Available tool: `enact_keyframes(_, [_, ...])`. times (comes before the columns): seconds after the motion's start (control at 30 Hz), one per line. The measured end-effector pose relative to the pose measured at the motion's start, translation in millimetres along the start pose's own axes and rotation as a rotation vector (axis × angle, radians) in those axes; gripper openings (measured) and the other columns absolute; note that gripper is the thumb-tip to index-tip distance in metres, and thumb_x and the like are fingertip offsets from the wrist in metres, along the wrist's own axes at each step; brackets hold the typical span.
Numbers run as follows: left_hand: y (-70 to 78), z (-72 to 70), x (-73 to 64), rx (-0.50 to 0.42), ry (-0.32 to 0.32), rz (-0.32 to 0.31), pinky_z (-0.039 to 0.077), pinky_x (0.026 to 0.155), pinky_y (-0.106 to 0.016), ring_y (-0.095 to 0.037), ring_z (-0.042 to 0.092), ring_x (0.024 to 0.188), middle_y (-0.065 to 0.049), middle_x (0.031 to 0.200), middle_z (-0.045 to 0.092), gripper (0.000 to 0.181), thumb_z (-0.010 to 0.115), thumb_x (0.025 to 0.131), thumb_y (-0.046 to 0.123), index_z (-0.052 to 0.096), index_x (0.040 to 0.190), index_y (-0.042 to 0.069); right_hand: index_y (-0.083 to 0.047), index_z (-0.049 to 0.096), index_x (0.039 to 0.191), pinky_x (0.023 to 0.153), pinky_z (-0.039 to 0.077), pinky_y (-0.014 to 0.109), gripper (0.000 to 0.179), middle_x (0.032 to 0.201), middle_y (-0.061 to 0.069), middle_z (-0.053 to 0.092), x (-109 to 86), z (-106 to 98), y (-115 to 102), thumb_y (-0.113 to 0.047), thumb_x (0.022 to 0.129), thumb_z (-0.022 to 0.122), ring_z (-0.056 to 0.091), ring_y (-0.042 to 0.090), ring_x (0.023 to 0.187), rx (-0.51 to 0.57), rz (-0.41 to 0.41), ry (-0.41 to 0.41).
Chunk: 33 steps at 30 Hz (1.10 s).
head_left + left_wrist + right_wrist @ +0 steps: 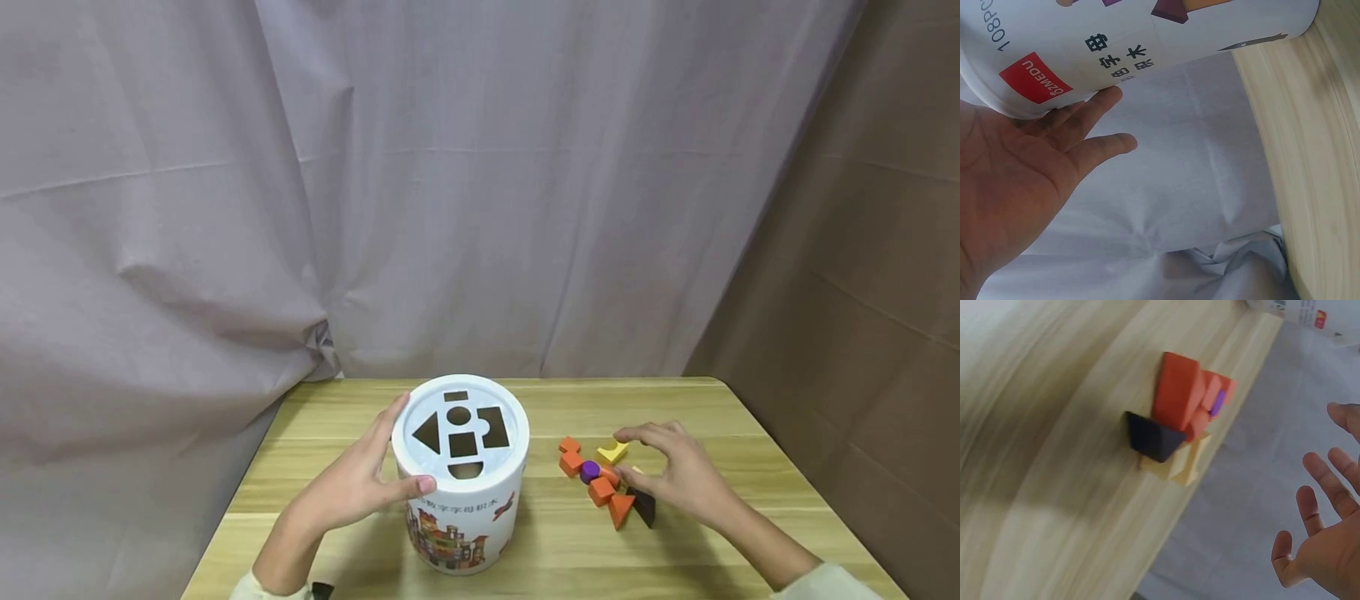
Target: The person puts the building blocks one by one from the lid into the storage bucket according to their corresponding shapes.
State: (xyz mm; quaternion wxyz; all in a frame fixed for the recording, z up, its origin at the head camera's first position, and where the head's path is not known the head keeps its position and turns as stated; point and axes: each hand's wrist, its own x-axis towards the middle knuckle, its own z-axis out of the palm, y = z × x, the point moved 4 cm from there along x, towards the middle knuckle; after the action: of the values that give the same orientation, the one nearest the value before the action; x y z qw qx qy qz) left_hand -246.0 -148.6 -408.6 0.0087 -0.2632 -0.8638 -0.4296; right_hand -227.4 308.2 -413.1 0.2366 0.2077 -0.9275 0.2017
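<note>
My left hand [356, 475] holds a white block bucket [504, 508] at its left rim, thumb across the front and fingers farther back. Printed blocks and lettering cover the bucket, and its lid [420, 408] has several shaped holes. Above the right side of the table, my right hand [686, 475] reaches over loose blocks, thumb and forefinger apart with nothing between them. Nearest to it are a yellow block [612, 453] with a curved notch and a black block [644, 507]. A purple cylinder [589, 472] lies among orange blocks [601, 492], beside an orange triangular block [620, 510].
The wooden table [555, 558] carries the bucket left of the blocks. Grey cloth [480, 208] hangs behind the table's far edge and down its left side. A brown cloth wall [862, 292] stands along the right side.
</note>
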Motion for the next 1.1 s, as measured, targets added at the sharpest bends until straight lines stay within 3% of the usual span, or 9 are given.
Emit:
enact_keyframes(0.23, [-0.4,0.8,-0.2,-0.009,-0.004,0.008,0.029,0.129,-0.077,-0.047,0.027,0.168,-0.017,0.185,0.018,0.129,0.091,0.087,0.057,0.008,0.18,0.022,-0.024,0.082,0.119,0.083,0.051,0.042,0.045,0.118,-0.007,0.083,-14.6,8.8,17.5,-0.027,0.079,0.102,0.063,0.02,0.105,0.001,0.077,-0.046])
enact_keyframes(0.4, [-1.3,1.0,-0.9,-0.002,-0.001,0.01,0.031,0.128,-0.077,-0.046,0.029,0.167,-0.016,0.186,0.018,0.129,0.091,0.087,0.057,0.007,0.18,0.025,-0.023,0.082,0.115,0.083,0.055,0.048,0.045,0.116,-0.005,0.083,-23.8,14.2,27.6,-0.025,0.075,0.103,0.066,0.022,0.104,-0.031,0.051,-0.025])
enact_keyframes(0.57, [-1.3,0.5,-1.5,0.003,0.001,0.005,0.033,0.127,-0.078,-0.047,0.03,0.166,-0.016,0.185,0.018,0.129,0.092,0.087,0.057,0.007,0.18,0.026,-0.021,0.082,0.116,0.076,0.054,0.045,0.045,0.118,-0.003,0.084,-33.0,20.6,39.3,-0.025,0.076,0.102,0.069,0.027,0.101,-0.037,0.087,-0.062])
enact_keyframes(0.8, [-0.4,-0.6,-1.8,0.012,0.001,0.007,0.034,0.126,-0.078,-0.048,0.031,0.166,-0.017,0.185,0.018,0.129,0.091,0.087,0.056,0.007,0.18,0.026,-0.021,0.082,0.119,0.078,0.046,0.042,0.047,0.118,-0.003,0.083,-43.0,30.4,51.6,-0.028,0.077,0.102,0.064,0.024,0.101,-0.041,0.168,-0.13])
enact_keyframes(0.93, [-0.1,-1.2,-1.0,0.013,0.006,0.01,0.035,0.126,-0.078,-0.048,0.032,0.166,-0.016,0.186,0.018,0.129,0.092,0.087,0.056,0.007,0.18,0.027,-0.023,0.083,0.115,0.08,0.051,0.049,0.044,0.114,-0.006,0.082,-46.3,37.4,52.5,-0.029,0.077,0.103,0.068,0.025,0.104,-0.049,0.156,-0.152])
enact_keyframes(1.1, [-0.5,-1.0,-0.5,0.017,0.008,0.01,0.034,0.127,-0.077,-0.048,0.032,0.165,-0.017,0.185,0.019,0.13,0.092,0.086,0.057,0.007,0.18,0.026,-0.028,0.083,0.106,0.078,0.047,0.039,0.039,0.108,-0.01,0.081,-51.2,46.4,45.6,-0.024,0.074,0.104,0.064,0.017,0.099,-0.007,0.085,-0.148])
